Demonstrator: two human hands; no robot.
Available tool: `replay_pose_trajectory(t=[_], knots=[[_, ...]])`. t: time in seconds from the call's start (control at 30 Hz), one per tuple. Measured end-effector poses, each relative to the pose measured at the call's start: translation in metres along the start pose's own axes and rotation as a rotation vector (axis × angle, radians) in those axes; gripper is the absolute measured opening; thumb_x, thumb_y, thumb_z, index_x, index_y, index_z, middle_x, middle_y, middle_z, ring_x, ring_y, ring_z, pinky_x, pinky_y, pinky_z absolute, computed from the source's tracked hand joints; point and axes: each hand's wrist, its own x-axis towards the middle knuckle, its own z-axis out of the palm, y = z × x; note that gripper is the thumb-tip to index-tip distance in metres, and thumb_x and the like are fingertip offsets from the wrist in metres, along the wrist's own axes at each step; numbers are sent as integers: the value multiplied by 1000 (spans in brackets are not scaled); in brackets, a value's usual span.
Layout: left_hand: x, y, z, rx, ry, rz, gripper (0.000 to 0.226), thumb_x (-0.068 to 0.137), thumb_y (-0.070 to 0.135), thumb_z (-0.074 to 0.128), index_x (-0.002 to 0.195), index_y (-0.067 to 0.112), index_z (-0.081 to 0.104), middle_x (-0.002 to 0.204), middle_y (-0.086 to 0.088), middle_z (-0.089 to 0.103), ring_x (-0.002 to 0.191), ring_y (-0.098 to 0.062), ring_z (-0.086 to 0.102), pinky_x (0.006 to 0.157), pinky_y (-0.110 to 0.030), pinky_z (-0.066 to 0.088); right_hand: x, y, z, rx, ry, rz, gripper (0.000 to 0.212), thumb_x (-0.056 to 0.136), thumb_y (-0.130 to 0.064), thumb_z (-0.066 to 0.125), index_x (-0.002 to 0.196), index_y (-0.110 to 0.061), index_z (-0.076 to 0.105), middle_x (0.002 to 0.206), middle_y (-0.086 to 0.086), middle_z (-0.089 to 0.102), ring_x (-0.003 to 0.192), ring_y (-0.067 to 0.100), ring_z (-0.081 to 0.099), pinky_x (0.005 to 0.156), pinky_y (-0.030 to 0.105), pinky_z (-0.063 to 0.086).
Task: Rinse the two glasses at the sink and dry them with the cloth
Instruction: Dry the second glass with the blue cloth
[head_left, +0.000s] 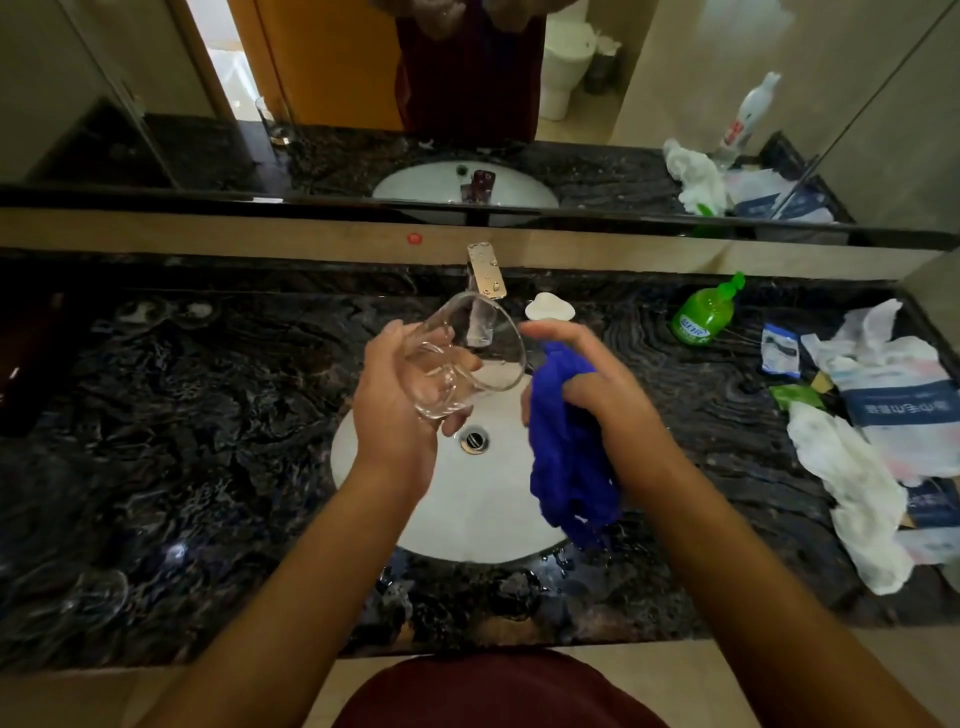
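The glass (467, 353) lies tilted over the sink (457, 514), left hand (405, 395) fingers wrapped round its base. The right hand (587, 384) grips the cloth (566, 457) beside it, forefinger stretched out.

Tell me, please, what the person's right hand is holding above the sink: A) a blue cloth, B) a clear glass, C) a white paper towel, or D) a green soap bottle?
A: the right hand grips a bunched blue cloth hanging over the sink, while the left hand holds the clear glass.
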Motion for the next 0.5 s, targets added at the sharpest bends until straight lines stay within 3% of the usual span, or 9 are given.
replay_pose_trajectory(t=[0.07, 0.13, 0.2, 0.3, 0.4, 0.5], knots=[[-4, 0, 1, -40, 23, -54, 47, 106, 44, 37, 92, 10, 66, 75, -11, 70, 57, -22, 61, 48, -25, 41, 0, 0, 7, -202, -94, -75, 61, 82, -17, 64, 138, -41, 56, 88, -7, 69, 78, 14, 68, 75, 34, 56], [-8, 1, -1, -102, 12, -160, 43, 104, 43, 43, 93, 9, 68, 85, -17, 75, 71, -29, 71, 63, -31, 55, 3, 2, 17, -333, -111, -136, 73, 80, -19, 81, 144, -40, 50, 96, -4, 70, 84, 11, 70, 83, 30, 58], [-11, 2, -5, -106, 14, -213, 42, 104, 43, 45, 96, 9, 69, 98, -20, 76, 82, -31, 75, 72, -36, 60, 7, 5, 26, -354, -48, -168, 74, 75, -20, 90, 137, -36, 54, 102, -2, 70, 87, 14, 71, 85, 35, 60], [-13, 7, -15, 39, 57, -142, 47, 103, 43, 46, 102, 5, 73, 101, -16, 77, 90, -28, 73, 79, -37, 59, 8, 7, 35, -306, -20, -212, 69, 68, -22, 93, 126, -30, 57, 114, -1, 69, 89, 25, 73, 87, 49, 61], [-14, 14, -24, 225, 45, -43, 49, 96, 48, 49, 105, 11, 78, 106, -10, 79, 97, -26, 71, 91, -42, 54, 6, 8, 39, -243, -40, -239, 68, 71, -8, 91, 127, -23, 56, 120, -1, 71, 103, 21, 72, 89, 37, 60], [-21, 19, -36, 520, 2, 144, 41, 106, 39, 41, 97, 28, 80, 103, 7, 78, 95, -8, 70, 90, -38, 53, 10, 6, 47, -160, -43, -245, 66, 71, -3, 83, 130, -17, 56, 117, -8, 74, 107, 15, 72, 87, 25, 56]])
